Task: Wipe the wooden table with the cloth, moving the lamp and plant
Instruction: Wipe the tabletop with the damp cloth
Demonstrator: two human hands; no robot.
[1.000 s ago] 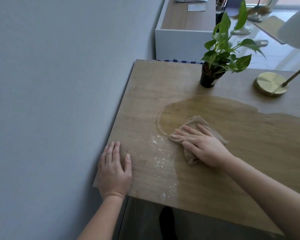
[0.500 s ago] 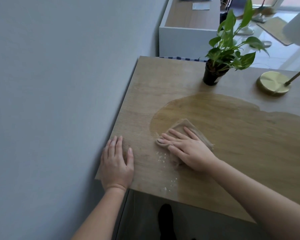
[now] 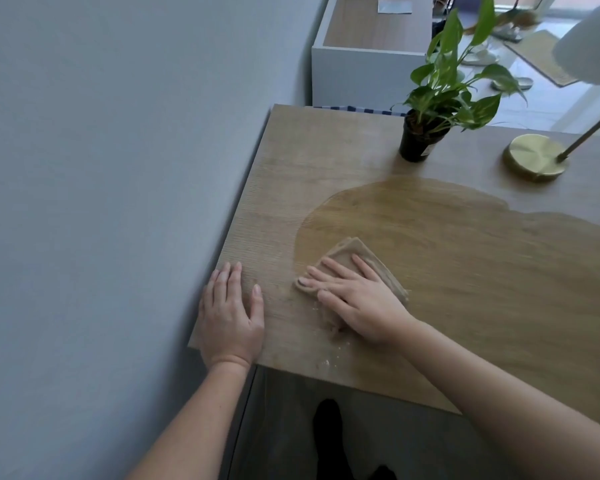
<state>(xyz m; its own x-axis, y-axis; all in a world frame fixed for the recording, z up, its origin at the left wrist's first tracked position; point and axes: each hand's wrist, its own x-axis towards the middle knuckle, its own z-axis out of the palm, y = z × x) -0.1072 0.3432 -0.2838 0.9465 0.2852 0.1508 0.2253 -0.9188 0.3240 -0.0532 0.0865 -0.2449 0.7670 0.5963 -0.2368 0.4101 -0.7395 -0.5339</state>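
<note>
My right hand [image 3: 357, 303] presses flat on a folded beige cloth [image 3: 352, 252] near the front left of the wooden table [image 3: 291, 188]. A dark wet patch spreads from the cloth to the right across the tabletop. My left hand [image 3: 229, 313] lies flat, fingers together, on the table's front left corner beside the wall. A green plant in a black pot [image 3: 414, 142] stands at the back of the table. To its right is the lamp, with a round brass base [image 3: 534, 157] and a white shade [image 3: 593, 46].
A grey wall [image 3: 118, 168] runs along the table's left edge. White crumbs [image 3: 326, 362] lie near the front edge below the cloth. A white cabinet with a wooden top [image 3: 371, 39] stands behind the table. Below the front edge is dark floor.
My right hand has slid the cloth to the left and toward the front edge, over the white crumbs. The wet patch has widened leftward. My left hand has stayed on the corner.
</note>
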